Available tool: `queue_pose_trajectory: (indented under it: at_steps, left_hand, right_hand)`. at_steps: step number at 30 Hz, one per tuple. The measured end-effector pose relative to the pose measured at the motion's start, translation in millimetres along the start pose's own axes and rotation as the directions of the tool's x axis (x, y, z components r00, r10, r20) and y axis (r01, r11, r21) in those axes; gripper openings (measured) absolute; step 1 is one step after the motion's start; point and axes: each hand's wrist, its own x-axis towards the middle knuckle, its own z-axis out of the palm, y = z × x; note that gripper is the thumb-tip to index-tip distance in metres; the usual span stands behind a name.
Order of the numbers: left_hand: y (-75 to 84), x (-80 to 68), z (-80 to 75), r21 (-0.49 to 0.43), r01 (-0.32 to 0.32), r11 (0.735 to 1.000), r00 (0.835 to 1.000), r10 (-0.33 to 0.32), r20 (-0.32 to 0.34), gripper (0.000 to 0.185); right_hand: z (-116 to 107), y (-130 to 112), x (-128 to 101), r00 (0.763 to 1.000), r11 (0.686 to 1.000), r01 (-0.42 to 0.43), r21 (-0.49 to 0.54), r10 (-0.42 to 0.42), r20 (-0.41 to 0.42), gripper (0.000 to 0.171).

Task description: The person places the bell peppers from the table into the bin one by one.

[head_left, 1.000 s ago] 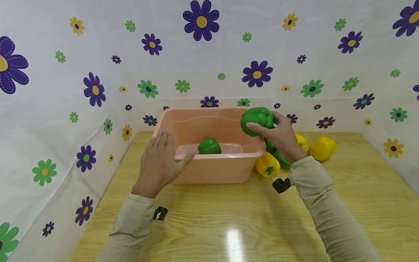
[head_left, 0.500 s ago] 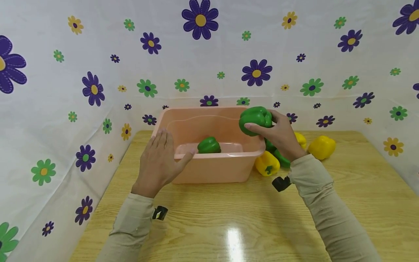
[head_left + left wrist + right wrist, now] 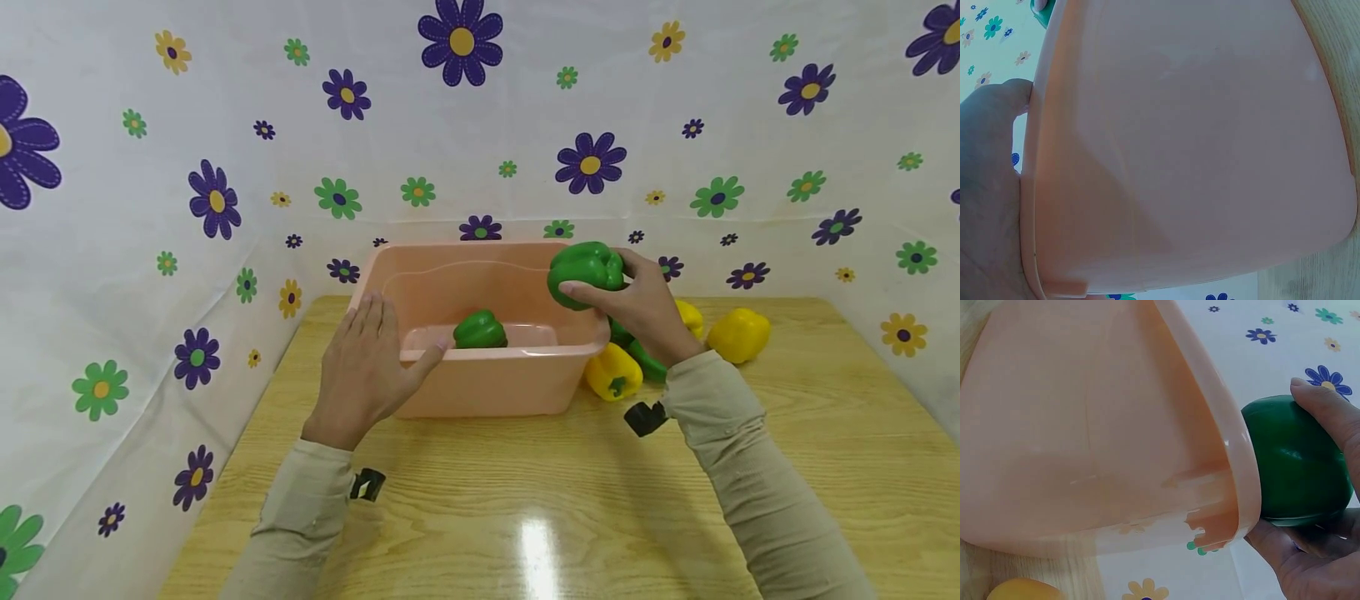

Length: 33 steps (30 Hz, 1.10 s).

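A pink plastic tub (image 3: 487,383) stands on the wooden table, with one green pepper (image 3: 480,332) lying inside it. My right hand (image 3: 643,308) grips a second green pepper (image 3: 583,268) just above the tub's right rim; in the right wrist view the held pepper (image 3: 1294,469) sits against the tub's rim (image 3: 1235,462). My left hand (image 3: 367,371) rests with straight fingers against the tub's front left corner, thumb on the rim. In the left wrist view the tub's wall (image 3: 1191,150) fills the frame beside my palm (image 3: 988,206).
To the right of the tub lie loose peppers: a yellow one (image 3: 613,372) near the front, another yellow one (image 3: 738,335) farther right, a green one (image 3: 645,362) partly hidden behind my right wrist. Flowered cloth walls enclose the table (image 3: 570,508) on three sides.
Hardly anything differs: the held green pepper has shifted very slightly left over the tub's rim. The left hand stays on the tub.
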Motion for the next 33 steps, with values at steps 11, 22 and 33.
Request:
queue_pose_trajectory:
  at_steps: [11, 22, 33]
  left_hand:
    - [1.5, 0.4, -0.5, 0.000, 0.000, 1.000, 1.000, 0.000, -0.004, 0.106]
    - [1.2, 1.2, -1.6, 0.000, 0.002, 1.000, 1.000, -0.002, -0.003, 0.107]
    - [2.3, 0.1, -2.9, -0.005, 0.011, 1.000, 1.000, -0.011, 0.025, 0.107]
  right_hand:
    - [0.8, -2.0, -1.7, 0.999, 0.998, -0.025, -0.053, 0.027, 0.020, 0.073]
    - [1.8, -2.7, 0.0, 1.000, 0.996, 0.003, -0.094, -0.001, 0.023, 0.071]
    - [2.8, -2.1, 0.1, 0.999, 0.995, 0.000, -0.100, 0.003, 0.035, 0.073]
